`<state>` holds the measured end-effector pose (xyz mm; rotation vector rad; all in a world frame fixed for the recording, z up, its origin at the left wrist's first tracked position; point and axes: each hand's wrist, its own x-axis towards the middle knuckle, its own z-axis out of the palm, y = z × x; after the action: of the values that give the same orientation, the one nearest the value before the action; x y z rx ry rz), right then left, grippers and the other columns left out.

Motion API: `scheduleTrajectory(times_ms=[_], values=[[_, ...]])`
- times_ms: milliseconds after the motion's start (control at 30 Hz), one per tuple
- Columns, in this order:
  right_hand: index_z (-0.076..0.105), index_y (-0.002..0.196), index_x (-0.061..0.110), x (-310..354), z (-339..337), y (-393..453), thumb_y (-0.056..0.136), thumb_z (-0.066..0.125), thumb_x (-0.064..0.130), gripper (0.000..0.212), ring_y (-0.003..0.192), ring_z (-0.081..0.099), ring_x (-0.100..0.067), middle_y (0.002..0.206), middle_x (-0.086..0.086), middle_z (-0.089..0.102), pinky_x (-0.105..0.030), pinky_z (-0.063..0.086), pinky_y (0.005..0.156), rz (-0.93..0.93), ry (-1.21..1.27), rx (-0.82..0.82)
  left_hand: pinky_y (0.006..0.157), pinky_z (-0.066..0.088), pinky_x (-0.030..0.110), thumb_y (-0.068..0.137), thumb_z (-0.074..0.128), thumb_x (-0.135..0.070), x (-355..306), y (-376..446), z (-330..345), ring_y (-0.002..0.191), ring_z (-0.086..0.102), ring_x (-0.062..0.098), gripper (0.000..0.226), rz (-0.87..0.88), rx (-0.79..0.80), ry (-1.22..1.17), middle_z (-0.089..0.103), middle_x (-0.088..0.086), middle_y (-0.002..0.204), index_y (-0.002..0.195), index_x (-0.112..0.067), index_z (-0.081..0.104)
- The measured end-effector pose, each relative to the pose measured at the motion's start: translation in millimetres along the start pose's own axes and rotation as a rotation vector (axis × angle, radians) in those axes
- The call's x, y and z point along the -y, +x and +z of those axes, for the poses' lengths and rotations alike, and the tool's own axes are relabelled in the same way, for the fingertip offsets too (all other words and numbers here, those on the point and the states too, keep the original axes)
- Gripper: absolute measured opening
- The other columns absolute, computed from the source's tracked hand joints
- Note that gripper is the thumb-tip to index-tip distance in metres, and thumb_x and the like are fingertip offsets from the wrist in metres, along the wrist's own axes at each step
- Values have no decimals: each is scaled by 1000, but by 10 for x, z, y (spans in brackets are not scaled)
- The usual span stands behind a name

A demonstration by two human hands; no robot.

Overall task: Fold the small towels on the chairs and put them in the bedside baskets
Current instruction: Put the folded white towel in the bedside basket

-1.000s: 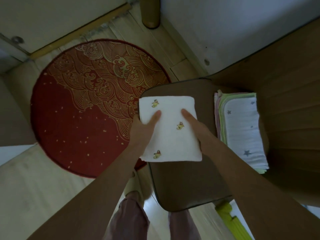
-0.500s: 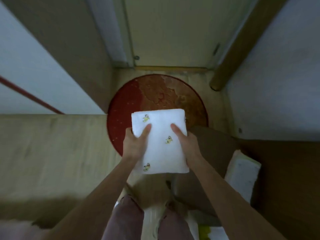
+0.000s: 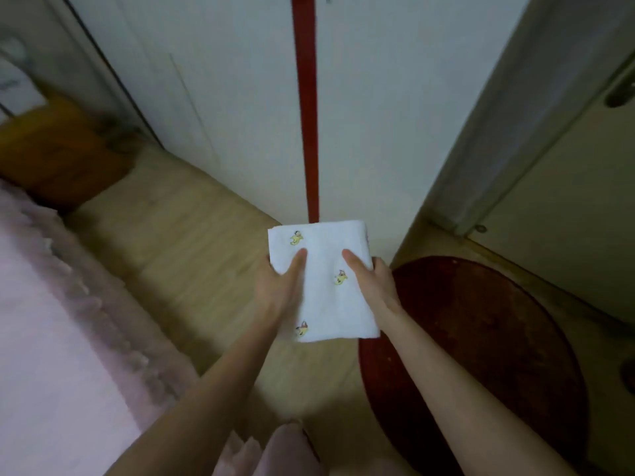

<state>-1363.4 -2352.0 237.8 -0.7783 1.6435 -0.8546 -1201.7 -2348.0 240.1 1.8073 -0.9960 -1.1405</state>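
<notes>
A small white towel (image 3: 326, 290) with little yellow duck prints is folded into a neat rectangle and held in the air above the wooden floor. My left hand (image 3: 280, 286) grips its left edge, thumb on top and fingers underneath. My right hand (image 3: 372, 285) grips the right edge the same way. The chair and the baskets are out of view.
A pink bed cover (image 3: 51, 338) fills the lower left. A brown box-like thing (image 3: 58, 156) stands at the far left by the wall. White cupboard doors with a red stripe (image 3: 307, 115) are straight ahead. A round red rug (image 3: 481, 355) lies on the right floor.
The towel has been lifted off the chair and carried leftward. The view has swung from the chair and rug to the cupboard and bed. Both hands keep their hold.
</notes>
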Motion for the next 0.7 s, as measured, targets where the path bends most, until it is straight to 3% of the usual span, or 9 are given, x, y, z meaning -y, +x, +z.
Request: scheduleTrajectory(times_ms=[67,200,267,333,400,500,567,700], values=[[56,109,11,301,517,196,84,67,50,47,86,66,-15,99,-1,68,-29,52,72,-39,-9,58,75,44,25,87,61,-53,-96,396,-413,88,62,10,33,-9,-71,10,63,-13,98,109,-28,55],[48,120,14,890,1359,646,84,67,52,55,90,65,-13,106,2,65,-32,53,79,-125,-79,155,86,50,32,83,60,-60,-245,1118,-995,97,64,13,50,-31,-214,-43,67,-10,109,119,-25,57],[44,124,17,1164,1725,941,83,68,52,60,92,64,-14,110,2,63,-34,54,80,-133,-100,215,83,46,29,87,59,-56,-309,1481,-1192,94,61,12,42,-43,-274,-61,64,-11,107,116,-27,54],[44,122,14,1433,2089,1283,81,72,49,60,90,66,-16,108,0,64,-32,54,70,-70,-62,291,82,45,29,88,58,-55,-384,1871,-1367,94,61,13,47,-50,-338,-63,63,-10,107,123,-25,52],[55,116,6,1673,2477,1665,77,76,47,61,84,70,-19,101,-4,70,-28,53,62,42,-31,388,84,47,31,87,59,-56,-451,2309,-1562,98,62,15,54,-51,-413,-72,64,-9,111,129,-22,51],[64,114,5,2052,3058,2163,68,82,51,67,83,73,-22,96,-6,75,-29,56,65,141,-81,524,87,51,34,85,60,-57,-595,2935,-1860,99,64,17,56,-84,-525,-105,64,-8,110,127,-21,52],[65,116,6,2350,3432,2405,62,84,53,73,84,73,-23,97,-5,75,-33,59,71,142,-118,583,86,53,36,85,60,-59,-744,3288,-2070,97,64,16,59,-105,-576,-131,64,-8,113,128,-21,51],[58,118,9,2970,4283,2789,74,82,37,57,87,71,-23,102,-5,72,-34,58,70,22,-101,659,83,49,33,88,57,-59,-977,3994,-2595,96,60,13,56,-158,-641,-181,54,-11,107,129,-23,44]])
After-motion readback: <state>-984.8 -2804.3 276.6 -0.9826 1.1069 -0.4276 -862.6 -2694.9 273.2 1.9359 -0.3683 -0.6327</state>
